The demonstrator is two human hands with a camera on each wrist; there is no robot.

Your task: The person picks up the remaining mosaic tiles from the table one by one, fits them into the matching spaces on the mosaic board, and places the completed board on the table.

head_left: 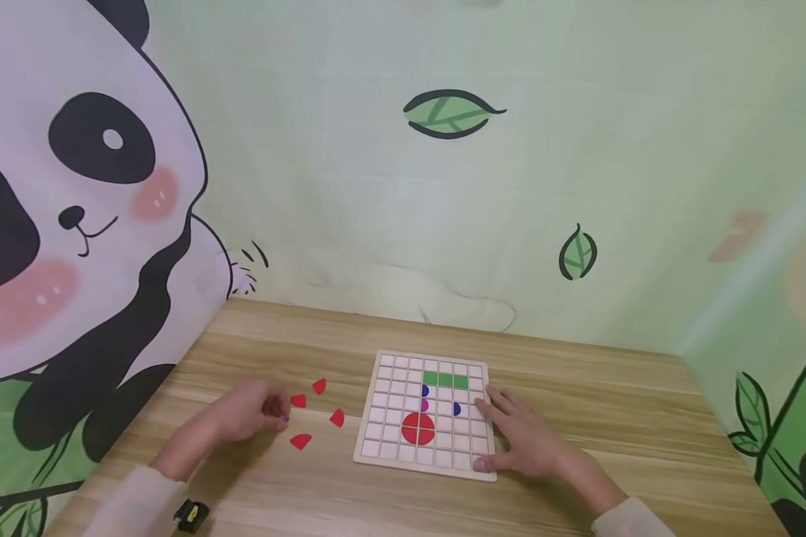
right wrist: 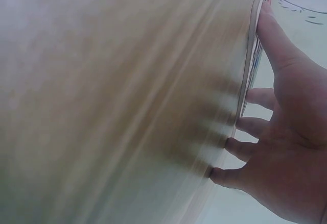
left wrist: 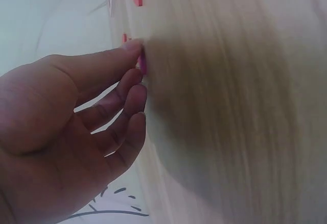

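Between its thumb and index finger, my left hand [head_left: 250,412] pinches a small purple piece [left wrist: 143,65], close above the tabletop. Just beyond it lie several loose red quarter-round pieces [head_left: 301,441]. A white gridded board [head_left: 379,416] is to their right. It bears three green squares [head_left: 445,380], a red circle [head_left: 410,429] of quarter pieces, a magenta half-round piece [head_left: 425,404] and two blue half-round pieces [head_left: 457,409]. My right hand [head_left: 533,440] rests at the board's right edge, fingers spread, thumb on the near right corner.
The wooden table [head_left: 591,418] extends around the board. Behind it stands a pale green wall [head_left: 349,186] with leaf drawings and a large panda. A small black object [head_left: 191,515] is by the left sleeve [head_left: 137,501].
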